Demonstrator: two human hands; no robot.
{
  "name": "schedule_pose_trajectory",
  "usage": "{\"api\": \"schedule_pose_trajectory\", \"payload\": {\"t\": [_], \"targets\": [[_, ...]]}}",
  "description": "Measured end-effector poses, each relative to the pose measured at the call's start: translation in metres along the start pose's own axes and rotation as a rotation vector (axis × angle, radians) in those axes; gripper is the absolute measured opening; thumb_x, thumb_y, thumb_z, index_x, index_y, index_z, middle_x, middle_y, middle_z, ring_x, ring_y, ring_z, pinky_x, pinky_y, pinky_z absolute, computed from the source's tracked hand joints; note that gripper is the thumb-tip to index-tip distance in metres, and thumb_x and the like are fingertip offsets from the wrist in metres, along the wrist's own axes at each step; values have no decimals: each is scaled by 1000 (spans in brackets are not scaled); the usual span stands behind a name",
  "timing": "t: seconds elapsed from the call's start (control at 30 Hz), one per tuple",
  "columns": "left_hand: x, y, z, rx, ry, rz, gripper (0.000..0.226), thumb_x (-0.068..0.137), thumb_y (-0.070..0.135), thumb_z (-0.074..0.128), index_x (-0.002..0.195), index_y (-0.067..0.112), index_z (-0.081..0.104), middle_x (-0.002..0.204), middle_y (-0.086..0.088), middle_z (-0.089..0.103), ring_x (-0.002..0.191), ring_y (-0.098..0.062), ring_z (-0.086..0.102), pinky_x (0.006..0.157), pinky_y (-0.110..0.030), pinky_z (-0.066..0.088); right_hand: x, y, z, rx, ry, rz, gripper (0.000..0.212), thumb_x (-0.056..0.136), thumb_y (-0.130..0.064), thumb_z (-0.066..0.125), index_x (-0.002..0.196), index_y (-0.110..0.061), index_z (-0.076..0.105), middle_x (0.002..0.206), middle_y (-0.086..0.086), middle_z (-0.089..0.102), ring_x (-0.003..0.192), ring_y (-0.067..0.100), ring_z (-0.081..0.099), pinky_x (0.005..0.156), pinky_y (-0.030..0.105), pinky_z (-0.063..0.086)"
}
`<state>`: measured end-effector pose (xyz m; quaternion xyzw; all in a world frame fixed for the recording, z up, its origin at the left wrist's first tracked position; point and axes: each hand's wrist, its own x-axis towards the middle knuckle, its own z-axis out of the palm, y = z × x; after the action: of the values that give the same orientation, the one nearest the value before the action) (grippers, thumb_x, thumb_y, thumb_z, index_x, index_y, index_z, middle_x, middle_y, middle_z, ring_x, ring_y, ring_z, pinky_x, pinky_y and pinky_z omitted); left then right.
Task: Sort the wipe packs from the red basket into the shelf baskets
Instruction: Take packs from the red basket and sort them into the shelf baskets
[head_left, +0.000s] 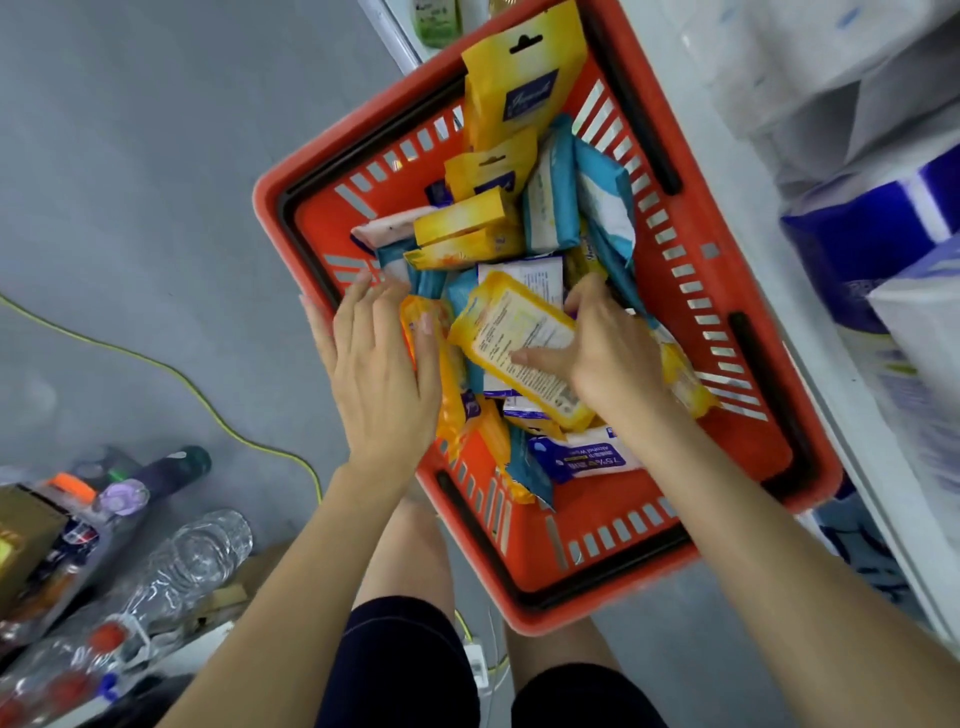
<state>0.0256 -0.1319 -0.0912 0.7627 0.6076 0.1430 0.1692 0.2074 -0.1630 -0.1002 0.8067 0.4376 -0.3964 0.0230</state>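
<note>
Looking straight down at a red basket (337, 148) standing on a smooth grey floor (130, 182). The basket is slotted plastic with black handles folded down along its rim, and it holds a loose heap of wipe packs (550, 208) in yellow, teal and white.

The left hand (379, 374) lies flat at the basket's left rim, fingers straight and close together, resting on an orange pack (447, 395). The right hand (608, 358) is inside the basket near its middle, gripping a yellow pack (514, 348) with the printed label facing up, the thumb across the label and the fingers curled over the far edge. A white pack of alcohol wipes (587, 457) lies just below that hand.

Right of the basket, almost touching it, runs the white edge of a shelf unit (852, 467) stacked with blue and white wrapped goods (857, 228).

Left of the basket, a yellow-green cable (171, 371) snakes across the floor. Further left and lower are clear plastic bottles (197, 556), a dark bottle (171, 470) and blurred clutter.

Below the basket, the person's bare knees and dark shorts (410, 665) show.
</note>
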Motion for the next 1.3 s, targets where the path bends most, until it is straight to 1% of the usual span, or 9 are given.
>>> {"api": "schedule_pose_trajectory", "payload": {"t": [0.1,0.2,0.4,0.5,0.67,0.77,0.9,1.17,1.3], "targets": [[-5,10,-3,-129,-41,56,33,100,22,35,116,3,56,114,-11,62,109,-26,51,102,-30,33,-15,14,10,326,-90,112,61,69,-54,76,110,-14,55,109,1,66,92,19,64,70,33,51],[-4,21,-1,-254,-230,-152,30,98,27,40,122,12,50,112,-3,64,98,-23,60,81,-38,48,-29,32,3,748,-3,196,26,80,-33,74,100,-20,63,89,-9,70,76,7,68,62,20,53],[12,33,37,-367,-692,-510,49,86,34,67,124,9,49,120,-5,61,106,-22,59,86,-32,49,-48,71,-25,1068,-110,329,19,89,-23,63,108,-26,63,95,-2,74,82,15,73,70,34,56],[19,39,56,-349,-681,-623,62,76,41,76,123,11,51,122,-7,60,107,-23,60,88,-41,53,-57,76,-32,1147,-172,344,28,86,-14,65,112,-23,62,99,-1,74,86,16,72,67,30,56],[28,61,57,-714,-548,-889,35,80,11,74,109,10,55,110,-8,65,92,-20,64,78,-35,55,-73,82,-33,1218,-180,404,29,78,-16,71,106,-21,67,97,2,75,87,20,73,76,40,56],[24,71,40,-901,-601,-851,20,87,6,66,107,9,62,111,-13,69,86,-22,69,75,-37,59,-85,79,-36,1284,-169,386,36,75,-23,69,110,-21,67,101,3,74,91,21,72,81,42,54],[12,84,-3,-1131,-743,-799,19,95,10,53,112,9,62,111,-13,71,98,-29,69,84,-46,57,-108,71,-50,1406,-103,328,36,82,-17,65,117,-24,63,106,4,73,94,22,71,79,42,54],[4,132,-112,-1342,-909,-582,30,83,13,56,112,20,62,110,-5,72,100,-24,69,83,-45,56,-184,19,-93,1511,289,177,31,85,-6,60,112,-20,64,104,3,74,92,22,72,73,36,59],[-3,150,-176,-1449,-1049,-520,34,78,13,55,110,19,64,105,-4,73,93,-21,71,72,-41,60,-244,-19,-107,1603,412,79,30,79,-10,62,106,-22,65,101,0,74,87,19,72,67,33,59]]}}
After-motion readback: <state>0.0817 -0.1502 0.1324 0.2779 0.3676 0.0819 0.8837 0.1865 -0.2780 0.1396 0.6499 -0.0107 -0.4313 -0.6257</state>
